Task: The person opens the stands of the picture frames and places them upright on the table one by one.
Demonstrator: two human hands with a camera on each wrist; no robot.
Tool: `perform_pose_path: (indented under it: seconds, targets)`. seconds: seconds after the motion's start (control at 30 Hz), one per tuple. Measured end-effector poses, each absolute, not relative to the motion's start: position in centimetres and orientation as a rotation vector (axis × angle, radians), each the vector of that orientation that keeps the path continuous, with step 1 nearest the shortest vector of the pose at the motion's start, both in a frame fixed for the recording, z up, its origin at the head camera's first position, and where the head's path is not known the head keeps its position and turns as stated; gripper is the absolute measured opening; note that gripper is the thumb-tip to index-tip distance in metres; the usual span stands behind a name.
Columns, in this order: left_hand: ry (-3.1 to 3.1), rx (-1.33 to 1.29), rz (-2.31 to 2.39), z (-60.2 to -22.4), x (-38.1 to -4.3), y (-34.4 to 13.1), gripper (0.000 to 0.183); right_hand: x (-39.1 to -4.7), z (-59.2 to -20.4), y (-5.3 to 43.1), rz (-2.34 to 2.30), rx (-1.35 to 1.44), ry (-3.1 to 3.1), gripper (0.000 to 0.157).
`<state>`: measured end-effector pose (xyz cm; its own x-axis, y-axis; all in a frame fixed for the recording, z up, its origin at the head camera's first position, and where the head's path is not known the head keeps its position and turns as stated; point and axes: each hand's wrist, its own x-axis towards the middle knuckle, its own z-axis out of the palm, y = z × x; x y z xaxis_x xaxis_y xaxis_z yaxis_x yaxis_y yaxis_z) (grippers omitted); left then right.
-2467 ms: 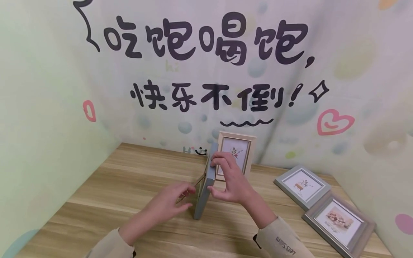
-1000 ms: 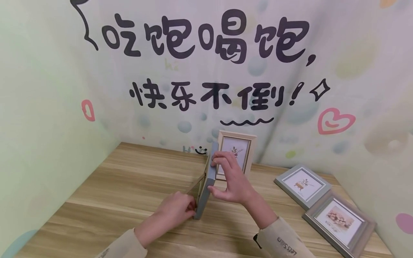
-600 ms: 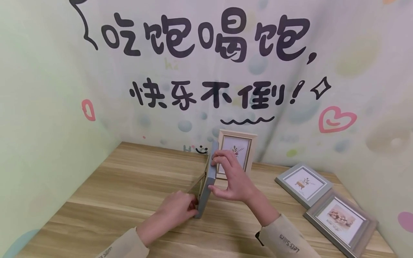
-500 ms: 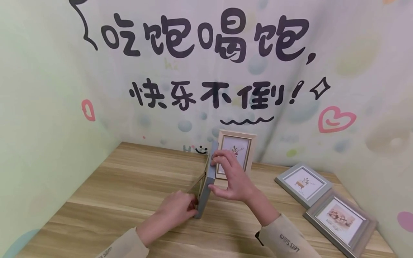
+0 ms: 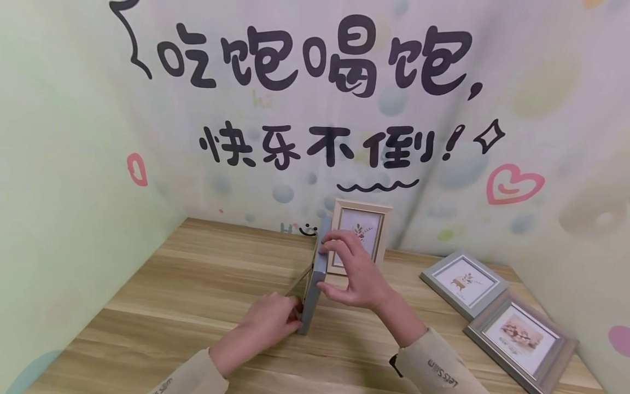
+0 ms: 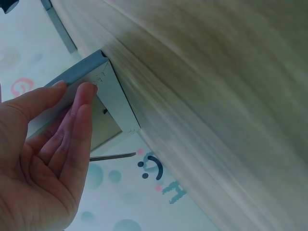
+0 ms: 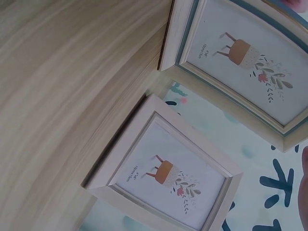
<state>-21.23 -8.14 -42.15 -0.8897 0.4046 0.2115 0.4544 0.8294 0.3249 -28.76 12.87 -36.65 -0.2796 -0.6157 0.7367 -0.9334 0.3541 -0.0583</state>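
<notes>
A blue-grey picture frame [image 5: 320, 264] stands upright on the wooden table, edge-on in the head view. My right hand [image 5: 356, 273] grips its near edge from the right, thumb below the curled fingers. My left hand [image 5: 266, 325] pinches the frame's lower near corner. In the left wrist view the left thumb [image 6: 45, 98] lies along the outer edge and the fingertips touch the pale back. The thin stand leg [image 5: 298, 281] sticks out behind the frame. The right wrist view shows the held frame's front [image 7: 269, 41], with a plant print.
A cream picture frame [image 5: 387, 232] stands upright just behind, by the patterned wall cloth. To the right lie a grey picture frame [image 5: 479, 310] and a darker silver one [image 5: 558, 355], overlapping at their corners. Wooden tabletop [image 5: 172, 284] extends to the left.
My left hand has moved from near the stand leg to the frame's lower corner and pinched it. The frame has since shifted very slightly; the right hand keeps its grip.
</notes>
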Motion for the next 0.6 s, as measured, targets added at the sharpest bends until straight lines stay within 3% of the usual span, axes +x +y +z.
perform_pose_path:
  seconds: [0.6]
  targets:
    - [-2.888,-0.651,-0.492,-42.2,-21.2,-7.9,0.017,-30.7,-39.3,15.0,1.141,0.885,-2.181,0.042]
